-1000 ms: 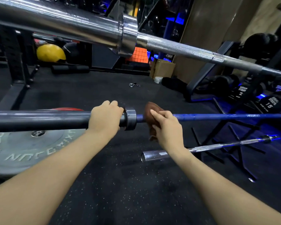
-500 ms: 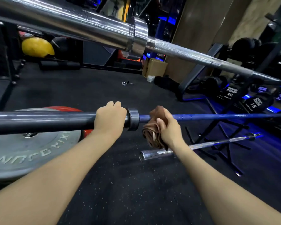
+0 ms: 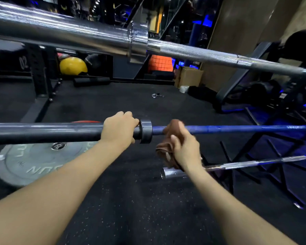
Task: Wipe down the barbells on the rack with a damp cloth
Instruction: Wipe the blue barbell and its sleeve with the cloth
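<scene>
A barbell with a dark sleeve (image 3: 42, 132) and a blue shaft (image 3: 245, 129) runs level across the middle. My left hand (image 3: 118, 129) grips the sleeve just left of its collar (image 3: 146, 131). My right hand (image 3: 184, 147) holds a brown cloth (image 3: 168, 144) wrapped over the blue shaft right of the collar, with cloth folds hanging below. A thick chrome barbell (image 3: 78, 34) crosses overhead. A third, thinner chrome bar (image 3: 237, 164) lies lower on the right.
A grey weight plate (image 3: 34, 161) lies on the black rubber floor at the left, a red plate edge behind the sleeve. Black rack legs (image 3: 254, 156) stand at the right. A spring clip (image 3: 156, 95), cardboard box (image 3: 189, 76) and yellow ball (image 3: 72, 65) sit farther back.
My right hand turned the cloth on the blue shaft, from fingers over the top to gripping with folds hanging below. My left hand kept its grip on the sleeve.
</scene>
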